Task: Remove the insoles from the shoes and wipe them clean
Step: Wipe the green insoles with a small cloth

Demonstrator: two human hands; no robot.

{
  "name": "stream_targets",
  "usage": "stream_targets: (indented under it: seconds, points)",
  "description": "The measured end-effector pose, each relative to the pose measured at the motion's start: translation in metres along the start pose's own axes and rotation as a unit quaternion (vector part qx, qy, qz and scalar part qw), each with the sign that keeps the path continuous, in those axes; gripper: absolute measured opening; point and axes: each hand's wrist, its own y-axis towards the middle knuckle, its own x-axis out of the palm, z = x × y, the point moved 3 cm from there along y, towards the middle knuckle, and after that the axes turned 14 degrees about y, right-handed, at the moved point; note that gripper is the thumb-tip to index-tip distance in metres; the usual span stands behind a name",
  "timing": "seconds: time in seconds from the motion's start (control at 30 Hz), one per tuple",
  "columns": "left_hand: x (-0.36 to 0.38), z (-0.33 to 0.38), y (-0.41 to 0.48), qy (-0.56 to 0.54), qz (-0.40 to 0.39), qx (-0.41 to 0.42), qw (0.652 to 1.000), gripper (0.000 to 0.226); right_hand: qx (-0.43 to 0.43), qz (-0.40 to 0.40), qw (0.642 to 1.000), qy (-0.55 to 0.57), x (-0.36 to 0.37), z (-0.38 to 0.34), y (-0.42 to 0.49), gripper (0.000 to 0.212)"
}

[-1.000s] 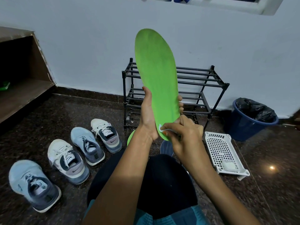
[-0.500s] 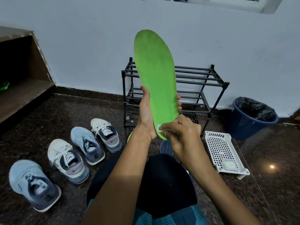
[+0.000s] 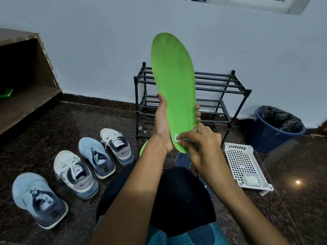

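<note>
Little has shifted over the last second: the green insole (image 3: 173, 82) is held upright as before, and the white wipe (image 3: 177, 137) has stayed at its heel end.

On the dark floor (image 3: 70, 124) a black shoe rack (image 3: 221, 82) is set against the wall. A blue bin (image 3: 276, 131) is seen to its right, a row of four shoes (image 3: 76, 172) at the left, and a white perforated tray (image 3: 244, 161) at the right.

The insole is raised in front of the rack, toe end up. It is gripped low down by the left hand (image 3: 161, 131), with the thumb on the near edge and the fingers wrapped behind. The wipe is pinched by the right hand (image 3: 203, 147) and pressed against the heel.

The wiping would probably be done best in long strokes run from heel to toe, with the foam backed by the left fingers so that it is not bent. Because the wipe is small, the passes should be overlapped. The grip would then need to be moved so that the strip under the thumb is reached too.
</note>
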Motion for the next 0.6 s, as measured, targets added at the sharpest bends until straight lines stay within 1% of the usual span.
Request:
stream_targets:
  seconds: [0.1,0.17,0.3,0.43,0.5,0.6]
  points:
    - [0.0001,-0.0005,0.0004,-0.003,-0.002,-0.006,1.0,0.089,-0.025,-0.041,0.999,0.007,-0.0043,-0.0006,-0.0001,0.015]
    - [0.0014,-0.0019,0.0011,-0.001,-0.002,-0.01,1.0,0.089,-0.036,-0.048,0.998,0.008,-0.0069,0.0008,0.0004,0.015]
    - [0.0038,-0.0046,0.0014,0.001,-0.001,-0.012,1.0,0.089,-0.001,-0.005,1.0,0.012,-0.0067,0.0039,0.0005,0.013]
    - [0.0042,-0.005,0.0013,0.012,-0.006,-0.012,1.0,0.088,0.002,0.038,0.999,0.01,-0.0029,0.006,0.0017,0.011]
    - [0.0034,-0.0049,0.001,0.014,-0.005,-0.013,1.0,0.088,-0.004,0.038,0.999,-0.005,-0.0014,0.0053,0.0008,0.012]
    - [0.0014,-0.0041,0.0011,0.018,-0.004,-0.011,1.0,0.089,-0.014,0.011,1.0,-0.024,-0.0009,0.0035,0.0001,0.013]
